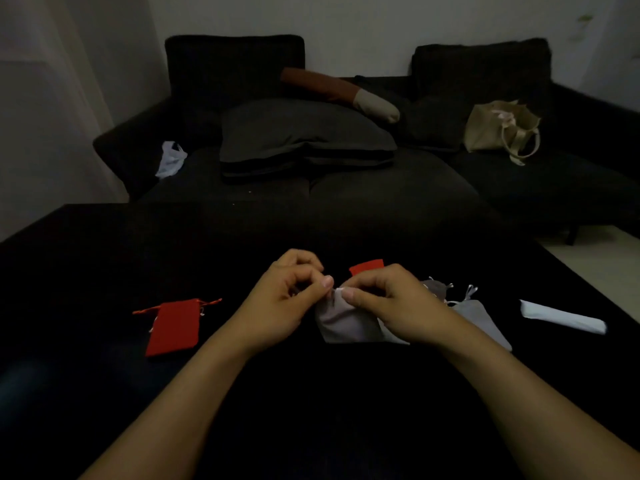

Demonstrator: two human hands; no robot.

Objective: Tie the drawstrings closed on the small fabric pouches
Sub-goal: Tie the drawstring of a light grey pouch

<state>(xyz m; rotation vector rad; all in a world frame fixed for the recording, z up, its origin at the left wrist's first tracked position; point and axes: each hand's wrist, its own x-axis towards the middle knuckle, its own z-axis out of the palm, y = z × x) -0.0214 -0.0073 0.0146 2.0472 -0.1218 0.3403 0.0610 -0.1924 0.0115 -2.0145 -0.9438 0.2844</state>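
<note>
I pinch a grey pouch point(341, 320); red pouch point(175, 325) lower left, white packet point(562, 317) right, black table point(104, 258).

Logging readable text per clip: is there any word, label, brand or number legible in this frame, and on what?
None can be read.
Red pouch, grey pouch held by both hands: plain fabric, no print visible.
White packet on the table: no markings show.
Tote bag on the sofa: too dim and small to tell.
</note>
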